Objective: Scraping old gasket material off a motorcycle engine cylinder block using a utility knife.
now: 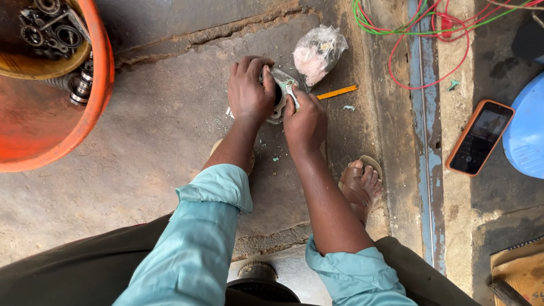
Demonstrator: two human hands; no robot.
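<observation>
The left hand [249, 90] clamps its fingers over a round metal part [279, 107] on the concrete floor [158, 124]. The right hand [306, 119] pinches a small pale tool [291, 95] against its rim (green flecks lie scattered around). A tied plastic bag [318, 52] and yellow pencil [337, 92] lie just beyond.

Even, soft daylight, faint shadows, sharp focus throughout, slight wide-angle stretch at the edges.
</observation>
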